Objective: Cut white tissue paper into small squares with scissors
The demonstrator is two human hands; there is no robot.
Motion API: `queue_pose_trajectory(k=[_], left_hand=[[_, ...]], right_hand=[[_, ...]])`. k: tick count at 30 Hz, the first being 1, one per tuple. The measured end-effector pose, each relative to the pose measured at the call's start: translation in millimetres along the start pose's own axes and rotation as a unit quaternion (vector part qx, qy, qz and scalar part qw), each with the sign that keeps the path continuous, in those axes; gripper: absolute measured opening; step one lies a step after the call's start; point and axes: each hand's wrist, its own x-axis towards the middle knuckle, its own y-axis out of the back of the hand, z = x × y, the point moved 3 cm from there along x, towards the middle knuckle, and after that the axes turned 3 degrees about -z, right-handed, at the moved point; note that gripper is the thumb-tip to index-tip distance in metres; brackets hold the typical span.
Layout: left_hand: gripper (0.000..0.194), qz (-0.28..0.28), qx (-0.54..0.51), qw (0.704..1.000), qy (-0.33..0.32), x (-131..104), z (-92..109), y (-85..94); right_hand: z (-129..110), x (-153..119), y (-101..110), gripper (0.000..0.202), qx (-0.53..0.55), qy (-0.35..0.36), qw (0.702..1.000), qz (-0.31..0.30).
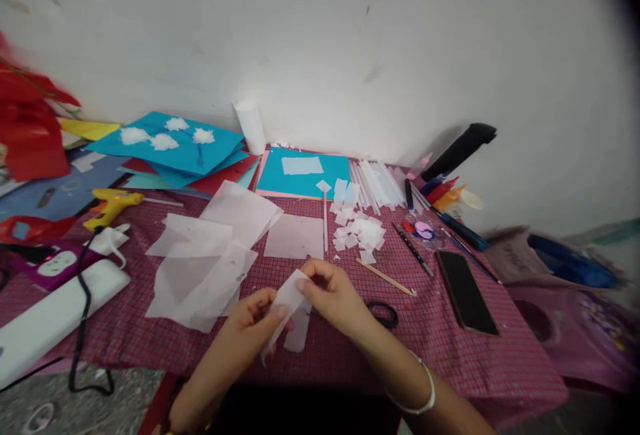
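A strip of thin white paper (pixel 289 296) is held up at a slant above the front of the table. My left hand (pixel 256 320) pinches its lower left side between thumb and fingers. At its upper right end, my right hand (pixel 330 289) grips it in a similar pinch. Under the hands lies a second white strip (pixel 299 331), partly covered. A black scissors handle (pixel 385 315) shows beside my right wrist; the blades are hidden. Beyond my right hand are a pile of small cut paper pieces (pixel 364 231) and a square white sheet (pixel 295 237).
Large translucent sheets (pixel 197 275) overlap at left. A yellow glue gun (pixel 113 205), a white power strip (pixel 65 315) and blue cardboard with white tufts (pixel 165 145) lie farther left. At right are a pencil (pixel 385 277), a phone (pixel 466 291) and glue sticks (pixel 377 181).
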Motion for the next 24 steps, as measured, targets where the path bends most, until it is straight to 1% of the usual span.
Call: queue_pose_trajectory(k=[2, 3, 4, 5, 7, 9, 11, 13, 15, 17, 19, 21, 22, 24], left_hand=[[0.029, 0.009, -0.007, 1.0, -0.007, 3, -3, 4.1], [0.03, 0.019, -0.013, 1.0, -0.014, 5, -4, 6.4], [0.03, 0.028, -0.02, 0.999, -0.016, 7, -5, 8.7], [0.03, 0.036, -0.029, 0.999, -0.017, 9, -6, 11.3], [0.029, 0.051, -0.046, 0.998, -0.017, 13, -6, 18.2], [0.027, 0.065, -0.062, 0.996, -0.011, 16, -3, 27.7], [0.024, 0.08, -0.078, 0.994, 0.003, 18, 4, 38.8], [0.023, 0.099, -0.092, 0.991, 0.017, 22, 15, 49.2], [0.023, 0.096, -0.091, 0.991, 0.017, 27, 30, 54.7], [0.023, 0.089, -0.084, 0.992, 0.008, 35, 47, 55.2], [0.021, 0.084, -0.074, 0.994, -0.002, 45, 64, 51.9], [0.018, 0.076, -0.055, 0.995, -0.016, 58, 80, 45.3], [0.017, 0.065, -0.042, 0.997, -0.021, 65, 87, 40.5], [0.017, 0.037, -0.016, 0.999, -0.034, 81, 99, 28.1]], right_hand=[[2, -10, 13, 0.011, -0.044, 0.011, 0.999, -0.02], [4, -20, 21, 0.011, -0.093, 0.018, 0.995, -0.031], [6, -32, 32, 0.016, -0.163, 0.022, 0.986, -0.023], [11, -46, 44, 0.018, -0.239, 0.01, 0.971, -0.012], [23, -76, 67, 0.023, -0.35, -0.025, 0.936, -0.013], [37, -104, 82, 0.041, -0.433, -0.041, 0.9, -0.02], [49, -122, 87, 0.058, -0.487, -0.052, 0.871, -0.026], [56, -129, 84, 0.066, -0.521, -0.062, 0.85, -0.032], [59, -125, 78, 0.069, -0.543, -0.066, 0.836, -0.034], [56, -118, 76, 0.07, -0.56, -0.072, 0.825, -0.036], [48, -113, 82, 0.069, -0.564, -0.078, 0.821, -0.044], [37, -114, 95, 0.065, -0.54, -0.068, 0.836, -0.068], [30, -118, 104, 0.063, -0.509, -0.053, 0.855, -0.085], [18, -128, 122, 0.06, -0.41, -0.034, 0.905, -0.108]])
